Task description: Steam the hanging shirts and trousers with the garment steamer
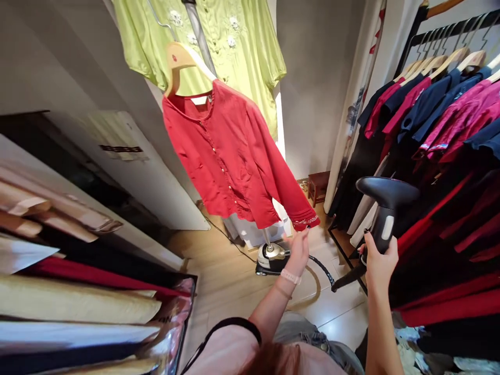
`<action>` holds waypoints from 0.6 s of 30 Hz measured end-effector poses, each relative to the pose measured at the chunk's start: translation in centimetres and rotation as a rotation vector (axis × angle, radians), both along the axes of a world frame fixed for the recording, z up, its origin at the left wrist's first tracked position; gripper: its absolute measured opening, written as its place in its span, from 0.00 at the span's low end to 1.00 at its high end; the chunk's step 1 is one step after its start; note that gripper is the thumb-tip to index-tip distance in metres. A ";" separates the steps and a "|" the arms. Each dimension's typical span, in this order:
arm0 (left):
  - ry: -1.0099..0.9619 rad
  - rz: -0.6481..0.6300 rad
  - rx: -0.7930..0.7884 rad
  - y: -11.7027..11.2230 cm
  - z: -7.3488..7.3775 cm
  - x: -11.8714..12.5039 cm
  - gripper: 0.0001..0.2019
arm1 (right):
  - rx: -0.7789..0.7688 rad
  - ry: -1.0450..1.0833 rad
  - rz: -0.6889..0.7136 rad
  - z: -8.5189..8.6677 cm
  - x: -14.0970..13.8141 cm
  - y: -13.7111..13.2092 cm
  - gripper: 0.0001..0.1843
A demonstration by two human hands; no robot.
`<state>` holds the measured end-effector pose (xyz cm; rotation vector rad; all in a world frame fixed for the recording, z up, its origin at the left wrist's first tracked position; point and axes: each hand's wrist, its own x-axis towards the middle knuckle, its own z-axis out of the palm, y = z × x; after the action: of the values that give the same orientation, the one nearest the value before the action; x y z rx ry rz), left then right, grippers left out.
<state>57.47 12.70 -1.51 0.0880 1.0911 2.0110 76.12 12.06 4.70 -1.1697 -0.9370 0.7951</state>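
A red long-sleeved blouse (230, 156) hangs from a wooden hanger (182, 54) in front of me, its sleeve stretched toward the lower right. At the embroidered cuff (302, 220), my left hand (299, 249) pinches the sleeve's end. My right hand (380, 258) is wrapped around the handle of a black garment steamer head (386, 191), held upright to the right of the blouse and apart from it. A dark hose (349, 276) runs from the handle toward the steamer base (271, 258) on the floor.
Behind the blouse hangs a light green top (250, 57). A rack of dark and pink clothes (437, 109) stands close on the right. Folded garments (74, 299) fill shelving at the lower left. A cord (226, 237) lies on the floor, and a small reddish-brown stool (318, 186) stands farther back.
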 end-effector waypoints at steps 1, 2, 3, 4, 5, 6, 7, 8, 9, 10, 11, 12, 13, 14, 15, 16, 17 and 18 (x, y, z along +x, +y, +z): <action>0.056 0.066 0.003 -1.6 -0.3 -1.0 0.41 | -0.001 0.036 0.018 -0.5 -0.4 0.1 0.28; 0.144 0.143 -0.005 -3.2 -0.5 -2.1 0.46 | -0.007 0.057 0.043 -0.9 -1.0 0.3 0.28; 0.270 0.230 -0.028 -4.7 -0.7 -3.3 0.48 | -0.017 0.066 0.073 -1.3 -1.7 0.4 0.28; 0.432 0.321 -0.073 -6.2 -0.9 -4.7 0.50 | -0.026 0.067 0.108 -1.5 -2.5 0.5 0.28; 0.612 0.411 -0.135 -7.5 -1.1 -6.3 0.50 | -0.035 0.066 0.148 -1.8 -3.5 0.5 0.28; 0.790 0.489 -0.206 -8.7 -1.3 -7.9 0.48 | -0.046 0.067 0.193 -2.0 -4.6 0.5 0.28; 0.946 0.545 -0.276 -9.8 -1.4 -9.6 0.43 | -0.057 0.074 0.237 -2.1 -5.8 0.4 0.28; 1.054 0.579 -0.329 -10.7 -1.6 -11.3 0.37 | -0.070 0.084 0.285 -2.2 -7.1 0.3 0.28; 1.125 0.599 -0.367 -11.4 -1.7 -13.0 0.29 | -0.085 0.091 0.337 -2.3 -8.4 0.1 0.28; 1.162 0.616 -0.387 -12.1 -1.7 -14.7 0.22 | -0.097 0.091 0.392 -2.2 -9.7 -0.2 0.28; 1.172 0.636 -0.390 -12.7 -1.7 -16.2 0.17 | -0.101 0.083 0.450 -2.2 -11.0 -0.4 0.28; 1.173 0.654 -0.385 -13.3 -1.6 -17.7 0.14 | -0.094 0.067 0.505 -2.1 -12.1 -0.7 0.27; 1.168 0.674 -0.373 -14.0 -1.5 -18.9 0.13 | -0.077 0.045 0.559 -1.9 -13.2 -1.0 0.26; 1.147 0.708 -0.361 -14.8 -1.3 -19.9 0.12 | -0.054 0.021 0.607 -1.8 -14.3 -1.2 0.25; 1.110 0.746 -0.360 -15.7 -1.0 -20.7 0.13 | -0.027 -0.004 0.645 -1.6 -15.2 -1.5 0.23; 1.055 0.793 -0.369 -16.7 -0.6 -21.3 0.14 | 0.001 -0.031 0.676 -1.6 -16.0 -1.7 0.22; 0.984 0.841 -0.382 -17.8 -0.1 -21.6 0.16 | 0.026 -0.059 0.702 -1.5 -16.8 -1.9 0.20; 0.902 0.886 -0.389 -19.1 0.4 -21.7 0.18 | 0.049 -0.089 0.729 -1.6 -17.5 -2.0 0.20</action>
<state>35.81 -6.38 -1.11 0.3893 2.3997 2.5184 58.62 10.01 3.15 -0.8137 -1.4790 1.2926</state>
